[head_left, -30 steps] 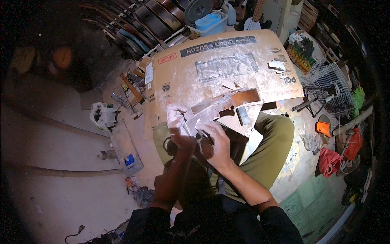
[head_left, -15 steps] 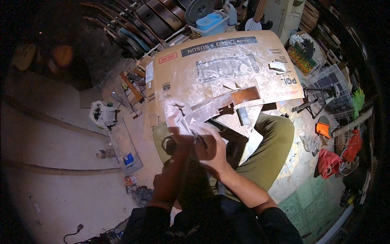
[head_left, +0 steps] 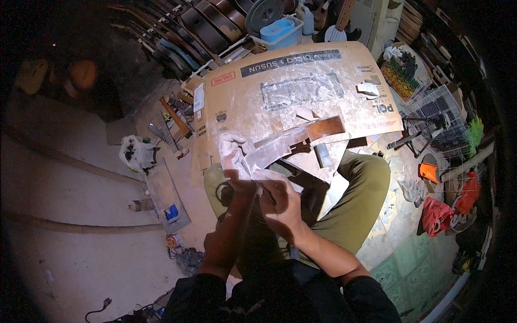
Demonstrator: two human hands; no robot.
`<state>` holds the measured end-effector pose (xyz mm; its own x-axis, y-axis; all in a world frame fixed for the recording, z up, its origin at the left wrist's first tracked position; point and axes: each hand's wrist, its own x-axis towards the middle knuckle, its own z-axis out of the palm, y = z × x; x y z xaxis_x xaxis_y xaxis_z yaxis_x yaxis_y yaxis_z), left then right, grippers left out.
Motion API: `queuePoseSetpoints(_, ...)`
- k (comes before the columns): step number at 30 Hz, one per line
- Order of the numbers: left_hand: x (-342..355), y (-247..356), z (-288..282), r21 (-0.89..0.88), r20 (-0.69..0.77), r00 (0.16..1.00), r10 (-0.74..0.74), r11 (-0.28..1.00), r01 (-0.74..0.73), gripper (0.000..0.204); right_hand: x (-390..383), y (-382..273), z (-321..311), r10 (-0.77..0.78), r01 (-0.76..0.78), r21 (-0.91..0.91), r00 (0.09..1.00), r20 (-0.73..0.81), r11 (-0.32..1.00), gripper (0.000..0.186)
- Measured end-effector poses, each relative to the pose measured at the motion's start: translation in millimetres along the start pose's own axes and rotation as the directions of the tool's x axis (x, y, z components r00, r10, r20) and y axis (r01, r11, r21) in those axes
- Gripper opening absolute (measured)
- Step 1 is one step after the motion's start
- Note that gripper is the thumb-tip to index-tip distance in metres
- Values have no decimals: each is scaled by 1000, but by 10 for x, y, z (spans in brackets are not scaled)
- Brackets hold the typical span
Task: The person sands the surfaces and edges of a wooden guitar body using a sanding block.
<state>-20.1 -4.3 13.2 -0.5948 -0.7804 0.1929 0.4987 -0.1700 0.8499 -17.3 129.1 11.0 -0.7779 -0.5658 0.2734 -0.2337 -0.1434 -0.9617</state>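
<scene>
Across my lap and the cardboard's near edge lies a long, pale, dust-covered workpiece (head_left: pixel 280 141) with a cut-out edge and a glossy brown patch at its far right end. Its exact kind I cannot make out. My left hand (head_left: pixel 235 153), white with dust, is closed around its left end. Close by, my right hand (head_left: pixel 279 198) has its fingers curled and pressed together at the near edge of that end. Whatever may be between those fingers is hidden. A small grey block (head_left: pixel 323 155) sits beside the workpiece, above my right thigh.
A dusty cardboard sheet (head_left: pixel 231 81) spreads in front of me, with a crumpled white scrap (head_left: pixel 368 89) on it. Hand tools (head_left: pixel 175 116) and a white plastic bag (head_left: pixel 137 152) lie left. Guitars (head_left: pixel 204 24) and a blue tub (head_left: pixel 283 32) stand behind; a wire cage (head_left: pixel 441 116) is right.
My right hand has shifted slightly down toward me, and its fingers are curled more tightly. My left hand and the workpiece stay nearly in place.
</scene>
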Motion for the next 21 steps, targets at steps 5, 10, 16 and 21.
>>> queuePoseSetpoints(5, 25, -56, -29, -26, -12, 1000, 25, 999, -26, 33, 145, -2, -50, -69, 68, -68, 998, -2, 995, 40)
queuePoseSetpoints(10, 40, -74, -75, 11, -5, 999, 43, 999, -43, 33, 197, -52, -69, -80, 80, -106, 997, -1, 991, 39)
queuePoseSetpoints(16, 28, -100, -81, -15, 9, 1000, 30, 999, -30, 30, 130, -10, -51, -86, 86, -54, 996, -9, 995, 39)
queuePoseSetpoints(21, 31, -25, -42, -15, -7, 1000, -19, 1000, 19, 29, 124, -137, -28, -17, 17, 7, 1000, 11, 1000, 38)
